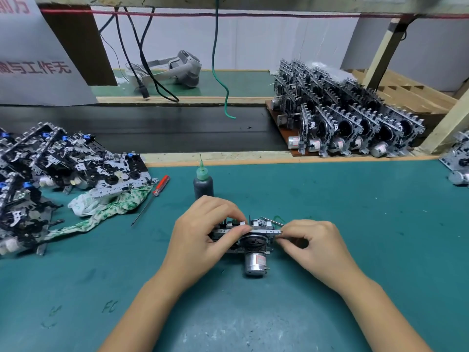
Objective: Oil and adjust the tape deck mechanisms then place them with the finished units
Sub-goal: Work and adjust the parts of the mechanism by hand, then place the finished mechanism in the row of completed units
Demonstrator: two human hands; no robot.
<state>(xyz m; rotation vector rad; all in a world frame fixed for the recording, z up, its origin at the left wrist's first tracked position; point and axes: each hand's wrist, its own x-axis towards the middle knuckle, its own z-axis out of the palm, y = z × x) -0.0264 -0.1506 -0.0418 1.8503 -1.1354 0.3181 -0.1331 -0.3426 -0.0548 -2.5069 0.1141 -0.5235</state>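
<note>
A tape deck mechanism stands on edge on the green mat, its silver motor pointing toward me. My left hand grips its left end, fingers curled over the top and thumb on the front rail. My right hand pinches the right end of the front rail, with a thin metal tool showing just above the fingers. A dark oil bottle with a green needle tip stands upright just behind the mechanism. Finished units stand in rows on a brown board at the back right.
A heap of mechanisms lies at the left on a green-and-white cloth. A red-handled screwdriver lies beside the cloth. A black conveyor belt runs behind the mat. Another mechanism sits at the right edge. A green cable hangs down.
</note>
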